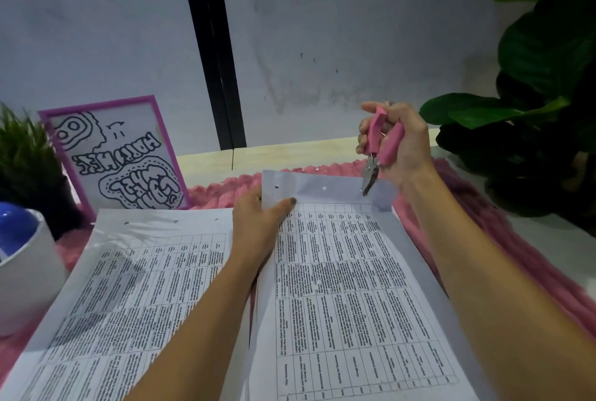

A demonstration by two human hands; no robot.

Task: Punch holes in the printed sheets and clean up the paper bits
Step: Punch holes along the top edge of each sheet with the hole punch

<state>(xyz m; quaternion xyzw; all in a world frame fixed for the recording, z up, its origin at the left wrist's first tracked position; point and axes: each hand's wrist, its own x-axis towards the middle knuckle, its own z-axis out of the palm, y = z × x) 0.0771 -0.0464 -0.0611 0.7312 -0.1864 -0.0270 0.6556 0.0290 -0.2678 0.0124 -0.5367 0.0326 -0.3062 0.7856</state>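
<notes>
Firstly, white cup (22, 275): stands at the left edge on the pink mat (483, 233); a rounded blue thing (14, 223) sits in its mouth, and what it is cannot be told.
Dark pot (69, 207): behind the cup, holding a small grassy plant (19, 149).
Right sheet (348, 287): a printed table, lying in front of the person with its far end raised; two holes (276, 187) show in the top margin.
Left hand (261, 216): pinches the right sheet's top left corner, thumb on the upper face, the other fingers hidden beneath the paper.
Hole punch (383, 142): pink handles up, metal nose down, at the top margin near the sheet's right corner; whether the nose bites the paper cannot be told.
Right hand (406, 146): above the sheet's far right corner, fingers and thumb curled round the punch's two handles.
Left sheet (129, 287): flat just beside the right one, partly under the left forearm, with small holes along its top margin.
Paper bits (309, 169): a few pale dots on the mat just beyond the raised sheet.
Framed drawing (119, 155): purple frame, leaning behind the left sheet.
Leafy plant (541, 78): large dark leaves at the right, close to the right hand.
Wall (322, 29): grey, crossed by a black upright strip (213, 46).
</notes>
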